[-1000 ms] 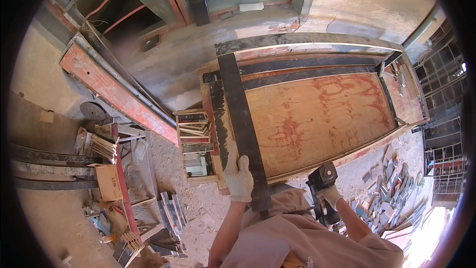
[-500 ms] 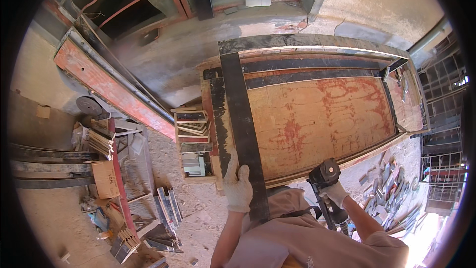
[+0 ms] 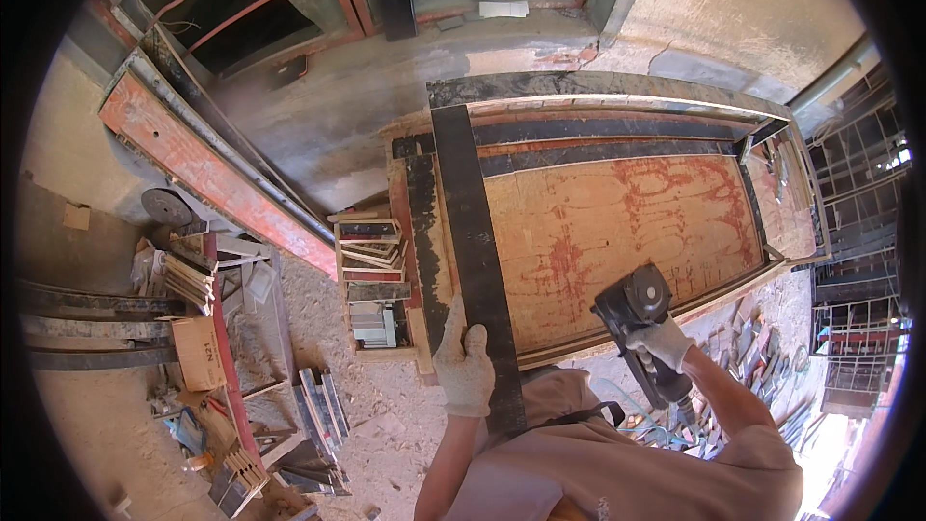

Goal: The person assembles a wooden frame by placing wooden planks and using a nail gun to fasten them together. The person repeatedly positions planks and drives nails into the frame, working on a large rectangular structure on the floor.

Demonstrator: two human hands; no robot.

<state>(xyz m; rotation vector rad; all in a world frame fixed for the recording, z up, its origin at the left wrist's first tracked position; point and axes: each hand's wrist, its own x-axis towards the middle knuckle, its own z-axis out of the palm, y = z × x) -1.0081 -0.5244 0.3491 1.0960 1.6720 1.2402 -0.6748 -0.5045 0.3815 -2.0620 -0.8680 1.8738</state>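
Observation:
A long black plank [image 3: 474,222] runs from the far frame toward my body, across the left end of the table. My gloved left hand [image 3: 464,367] lies at its near left edge, index finger and thumb stretched out, the other fingers hidden. My gloved right hand [image 3: 662,340] is closed around the handle of a black pneumatic nail gun [image 3: 639,301]. The gun's head sits above the near edge of the worktable's plywood panel [image 3: 598,232], right of the plank and apart from it. A black-faced board [image 3: 518,90] forms the far side of the frame.
Beside the table's left end stands a rack of short wood strips [image 3: 374,260]. Farther left are a reddish leaning board [image 3: 212,169] and a cardboard box [image 3: 198,354]. Scrap offcuts [image 3: 748,362] litter the floor at right, near a metal grille [image 3: 858,260].
My right hand has raised the nail gun up and slightly forward, over the panel's near edge. My left hand stays at the plank with little movement. The view has shifted slightly.

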